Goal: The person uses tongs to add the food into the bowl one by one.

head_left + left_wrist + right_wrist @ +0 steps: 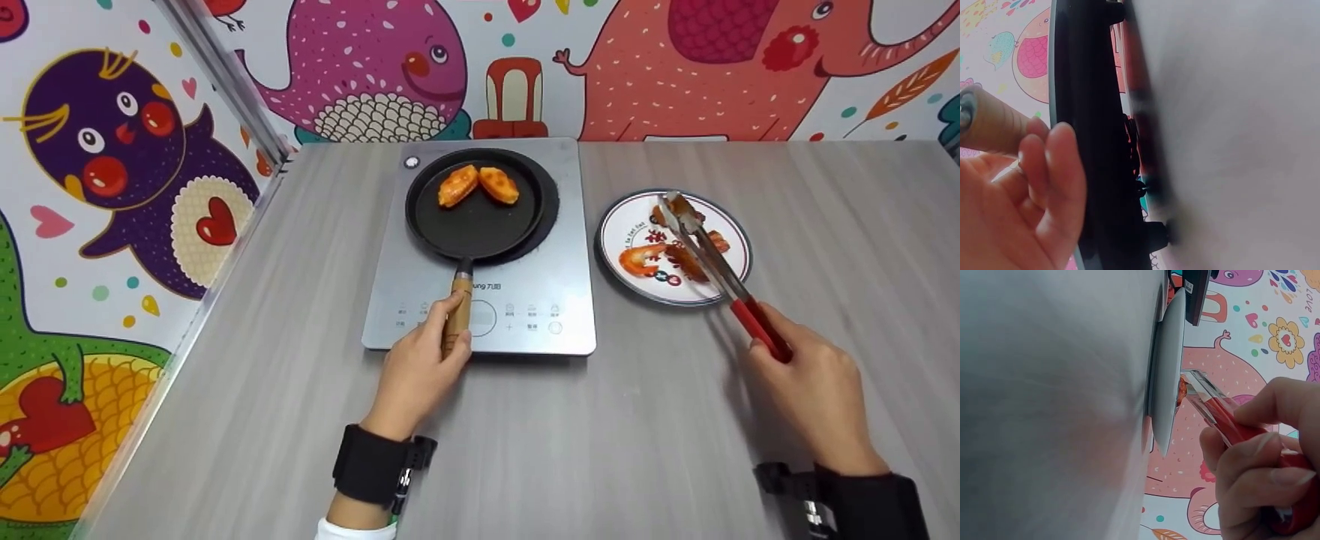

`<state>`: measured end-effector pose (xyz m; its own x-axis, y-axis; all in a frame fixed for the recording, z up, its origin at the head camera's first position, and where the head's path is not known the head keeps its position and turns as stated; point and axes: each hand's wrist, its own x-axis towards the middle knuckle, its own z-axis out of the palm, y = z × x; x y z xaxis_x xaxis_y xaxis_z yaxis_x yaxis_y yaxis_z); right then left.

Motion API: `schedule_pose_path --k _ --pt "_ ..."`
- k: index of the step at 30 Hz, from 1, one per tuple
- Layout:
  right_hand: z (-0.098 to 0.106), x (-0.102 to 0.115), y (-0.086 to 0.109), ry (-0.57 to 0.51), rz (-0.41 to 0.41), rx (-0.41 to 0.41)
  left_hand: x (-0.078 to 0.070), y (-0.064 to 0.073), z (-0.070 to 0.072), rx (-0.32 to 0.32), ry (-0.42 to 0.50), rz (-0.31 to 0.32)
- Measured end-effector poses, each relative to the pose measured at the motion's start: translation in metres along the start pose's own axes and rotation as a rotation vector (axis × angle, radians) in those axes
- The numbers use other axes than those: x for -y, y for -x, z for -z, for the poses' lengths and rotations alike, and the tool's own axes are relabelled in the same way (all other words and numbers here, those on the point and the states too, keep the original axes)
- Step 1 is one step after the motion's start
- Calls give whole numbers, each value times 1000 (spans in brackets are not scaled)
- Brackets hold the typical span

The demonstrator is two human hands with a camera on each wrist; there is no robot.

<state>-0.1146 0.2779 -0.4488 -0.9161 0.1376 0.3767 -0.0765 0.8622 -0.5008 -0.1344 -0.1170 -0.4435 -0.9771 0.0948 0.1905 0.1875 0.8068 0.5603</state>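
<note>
My left hand point(424, 364) grips the wooden handle point(458, 311) of a small black frying pan point(472, 232), seen also in the left wrist view. Two orange-brown pieces that look like chicken wings point(458, 186) lie side by side in the far half of the pan. Over on the right, my right hand point(814, 379) holds metal tongs with red grips point(761, 330). The tips of the tongs are at a brown food piece point(679, 202) on the far part of a white plate point(611, 225). A cooked shrimp point(640, 260) and more browned pieces point(686, 262) share that plate.
The pan sits on a silver induction cooker point(390, 277) with touch controls along its front. Plate and cooker stand side by side on a grey wood-grain table point(585, 442). Walls with cartoon animals point(697, 67) border the table at the back and left.
</note>
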Motion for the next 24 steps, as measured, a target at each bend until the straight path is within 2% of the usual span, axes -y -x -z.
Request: schedule_pose_path --k 5,11,24 --pt "0 0 1 1 -8 -13 0 0 0 -7 -5 -13" --pt "0 0 0 -1 20 -34 0 -1 0 -11 -4 -9" --pt "-1 -1 1 6 40 -27 0 1 0 -14 0 -7"
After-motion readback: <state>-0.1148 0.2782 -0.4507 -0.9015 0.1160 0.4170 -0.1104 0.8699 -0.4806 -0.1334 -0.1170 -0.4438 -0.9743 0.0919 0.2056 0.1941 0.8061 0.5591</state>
